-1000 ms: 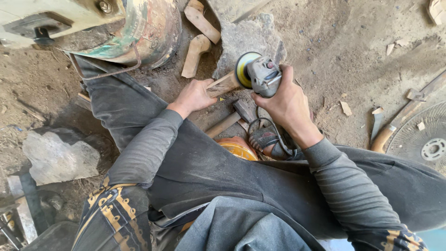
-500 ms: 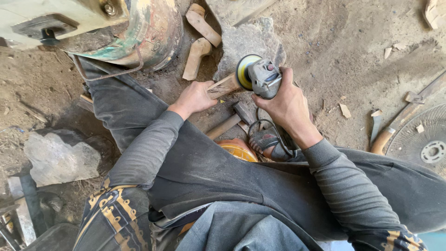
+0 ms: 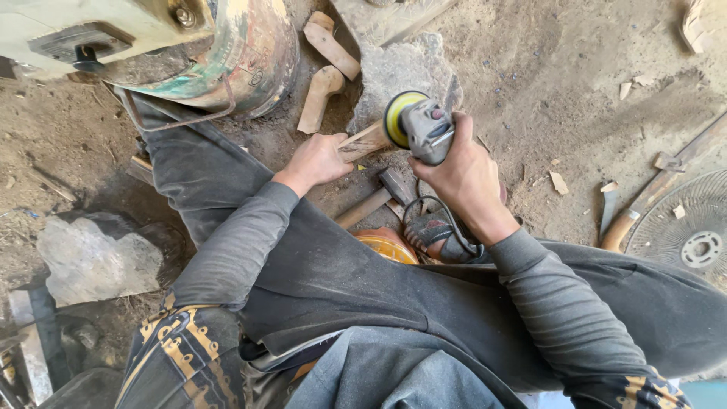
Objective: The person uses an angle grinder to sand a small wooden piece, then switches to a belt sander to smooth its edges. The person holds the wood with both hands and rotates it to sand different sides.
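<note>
The left hand (image 3: 316,160) is clamped around a wooden handle blank (image 3: 365,141), at 12 o'clock above the knees. At its 3 o'clock, the right hand (image 3: 463,176) grips an angle grinder (image 3: 421,125), disc touching the wood. Shaping looks partway; the blank remains rough. A hammer (image 3: 379,198) lies at 6 o'clock.

Person, seen from above.

- Sleeves: long, grey knit, faintly ribbed, dusty; one on each arm, ending at the wrist.
- Upper sleeves: dark panels with gold-yellow ornamental pattern, visible near both lower corners of the view.
- Left hand (image 3: 316,160): bare, no glove, no ring seen.
- Right hand (image 3: 463,176): bare, no glove.
- Trousers (image 3: 341,280): loose, dark grey cloth, dusted pale along the folds, covering both legs.
- Garment at chest: blue-grey fabric, folded, lower centre of view.
</note>
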